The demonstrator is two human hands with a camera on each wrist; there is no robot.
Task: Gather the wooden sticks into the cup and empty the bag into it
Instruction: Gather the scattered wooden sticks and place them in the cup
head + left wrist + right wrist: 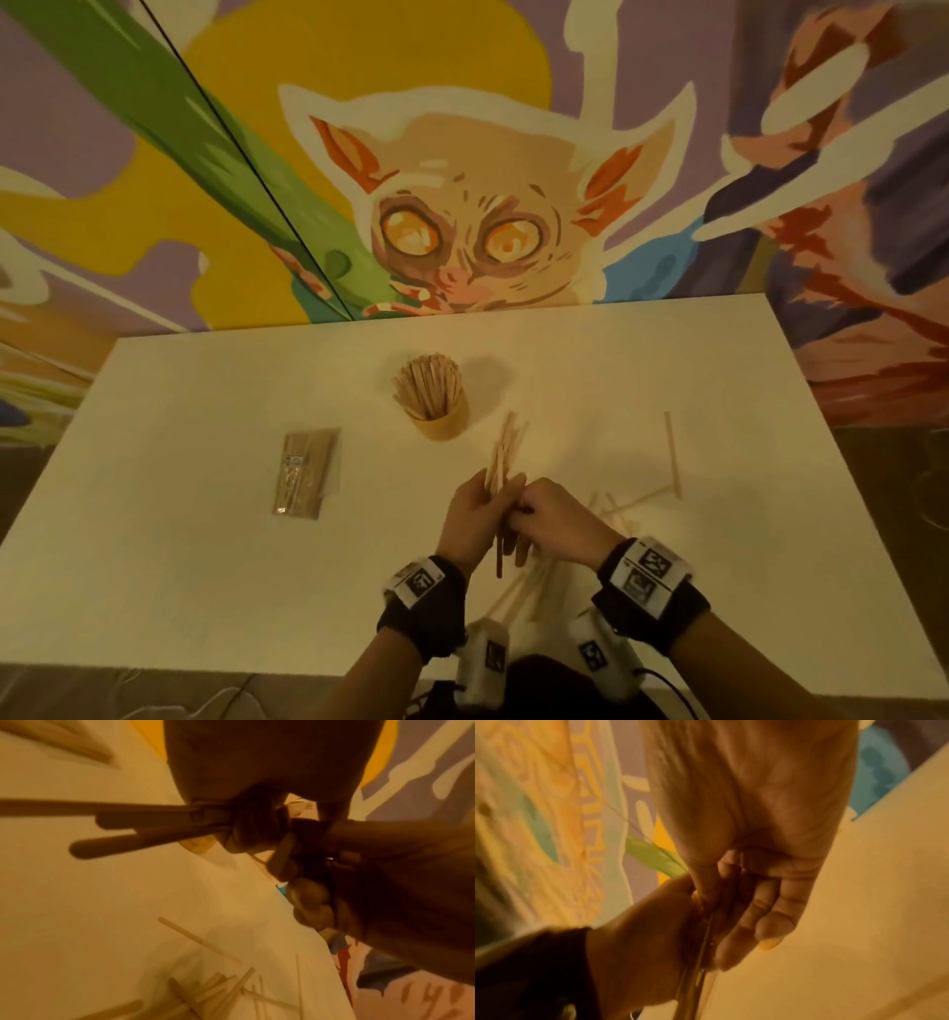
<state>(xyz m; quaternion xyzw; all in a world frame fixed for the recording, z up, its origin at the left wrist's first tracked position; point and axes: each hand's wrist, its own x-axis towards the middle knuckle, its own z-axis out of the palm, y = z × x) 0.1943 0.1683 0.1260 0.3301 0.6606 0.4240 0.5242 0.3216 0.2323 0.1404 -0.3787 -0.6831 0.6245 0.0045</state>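
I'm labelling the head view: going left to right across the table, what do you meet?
Bag of sticks → cup of sticks → held bundle of sticks → lone stick lying toward the right edge.

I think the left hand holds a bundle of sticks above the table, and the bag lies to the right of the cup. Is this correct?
Not fully. The left hand does hold the bundle of sticks above the table, but the bag lies to the left of the cup, not the right. The head view shows this.
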